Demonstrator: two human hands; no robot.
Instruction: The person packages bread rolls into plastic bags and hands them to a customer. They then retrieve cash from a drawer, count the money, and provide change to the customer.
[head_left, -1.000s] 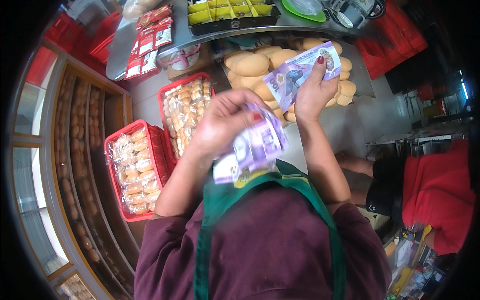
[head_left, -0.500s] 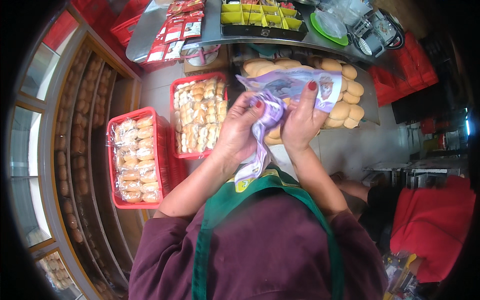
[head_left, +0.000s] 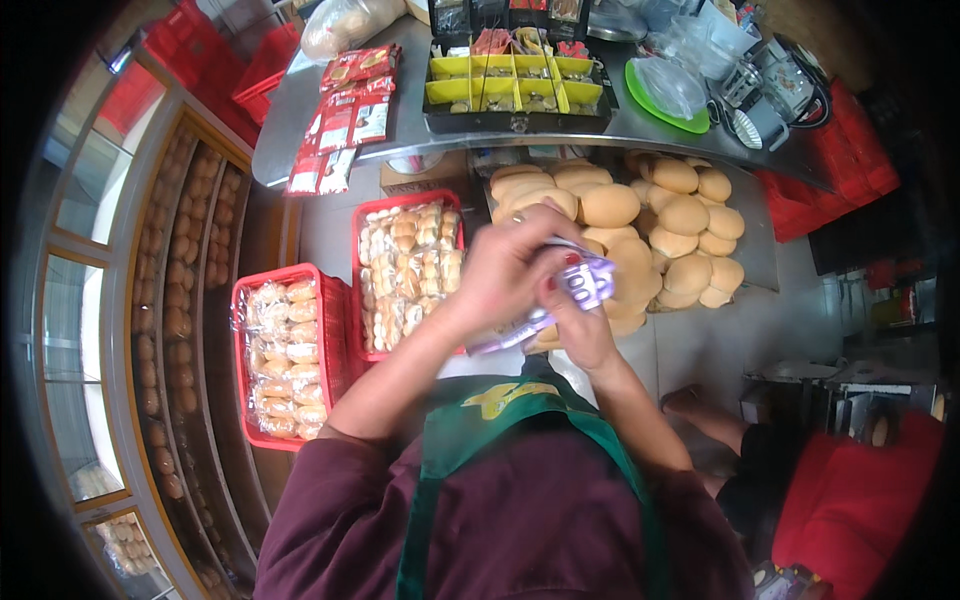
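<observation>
Purple banknotes (head_left: pixel 590 286) are bunched between my two hands in front of my chest. My left hand (head_left: pixel 508 268) is closed over them from above, its fingers curled and slightly smeared by motion. Below and to the right, my right hand (head_left: pixel 583 328) pinches the notes with its thumb near the folded end. One strip of note hangs out under my left hand. Beyond the hands lie several round, pale brown bread rolls (head_left: pixel 610 206) on a flat tray. Both hands are above the near edge of these rolls.
A metal table (head_left: pixel 400 130) holds a black cash box with yellow compartments (head_left: pixel 520 90), red packets (head_left: pixel 345 115) and a green plate (head_left: pixel 650 105). Red crates (head_left: pixel 335 330) of bagged rolls stand left, beside bread shelves (head_left: pixel 180 300). A person in red (head_left: pixel 860 500) is at right.
The banknote spread out in my right hand is now folded in with the others. My left hand has come over the notes, and the view has tilted to show more of the table.
</observation>
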